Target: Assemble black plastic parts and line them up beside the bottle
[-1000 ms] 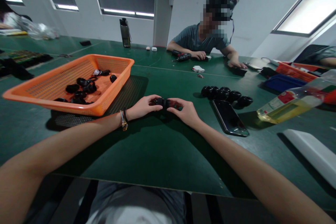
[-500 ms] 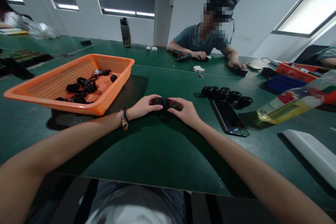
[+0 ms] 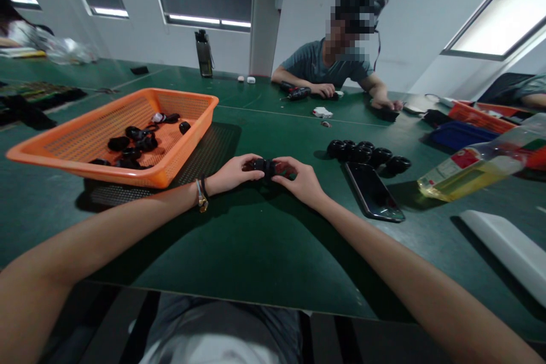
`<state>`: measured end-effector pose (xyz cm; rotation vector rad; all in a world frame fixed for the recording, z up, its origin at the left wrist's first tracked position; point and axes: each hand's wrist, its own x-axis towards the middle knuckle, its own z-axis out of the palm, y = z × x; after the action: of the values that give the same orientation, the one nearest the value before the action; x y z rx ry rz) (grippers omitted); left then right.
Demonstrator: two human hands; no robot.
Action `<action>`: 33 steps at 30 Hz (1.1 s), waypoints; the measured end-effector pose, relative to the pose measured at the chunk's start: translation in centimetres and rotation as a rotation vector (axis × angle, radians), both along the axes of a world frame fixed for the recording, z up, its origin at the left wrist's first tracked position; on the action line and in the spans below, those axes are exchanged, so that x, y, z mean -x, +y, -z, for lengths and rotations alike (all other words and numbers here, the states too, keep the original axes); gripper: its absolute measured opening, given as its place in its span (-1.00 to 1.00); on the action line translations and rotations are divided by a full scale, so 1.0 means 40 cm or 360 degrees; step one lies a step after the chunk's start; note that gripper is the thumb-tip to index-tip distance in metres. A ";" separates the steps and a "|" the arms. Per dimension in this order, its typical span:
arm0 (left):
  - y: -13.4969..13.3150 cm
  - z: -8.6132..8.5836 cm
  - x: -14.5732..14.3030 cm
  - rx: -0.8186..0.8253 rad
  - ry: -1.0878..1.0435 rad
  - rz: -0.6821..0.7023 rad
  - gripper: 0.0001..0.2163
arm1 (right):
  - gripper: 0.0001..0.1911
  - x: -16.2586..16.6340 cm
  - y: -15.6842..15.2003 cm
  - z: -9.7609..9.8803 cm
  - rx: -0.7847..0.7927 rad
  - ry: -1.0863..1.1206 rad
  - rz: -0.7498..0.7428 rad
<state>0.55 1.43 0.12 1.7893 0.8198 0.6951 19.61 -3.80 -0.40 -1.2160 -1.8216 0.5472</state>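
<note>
A small black rounded part (image 3: 268, 168) is held between my two hands just above the green table (image 3: 256, 250). My left hand (image 3: 236, 173) pinches its left side between thumb and fingers. On the other side, my right hand (image 3: 298, 179) grips it with thumb and fingertips. My fingers cover much of the part, so its exact kind cannot be made out. Left of my hands stands an orange perforated basket (image 3: 187, 153) with several loose black parts (image 3: 132, 142) in it. To the right, several similar black round parts (image 3: 362, 152) lie in a cluster.
A smartphone (image 3: 374, 190) lies right of my hands, beside an oil bottle (image 3: 469, 170) on its side and a white block (image 3: 507, 250). Across the table a person (image 3: 324, 62) works near a power drill (image 3: 296, 92). A dark drinking bottle (image 3: 204, 54) stands at the back.
My hands and the black part between them have barely moved. Across the table, the co-worker's hand and the black piece by it have shifted slightly.
</note>
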 end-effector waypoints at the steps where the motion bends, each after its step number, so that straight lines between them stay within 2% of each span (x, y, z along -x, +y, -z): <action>1: 0.000 0.000 0.000 0.0000 0.0002 0.0002 -0.57 | -0.69 0.000 0.000 0.000 0.0004 0.0000 0.0005; 33: 0.002 0.003 0.001 0.0014 -0.0020 0.0019 -0.55 | -0.66 -0.002 0.000 0.000 -0.0106 -0.0110 0.0051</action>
<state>0.52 1.51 -0.01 1.7787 0.8023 0.6931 19.70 -3.78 -0.40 -1.2301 -1.8602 0.4277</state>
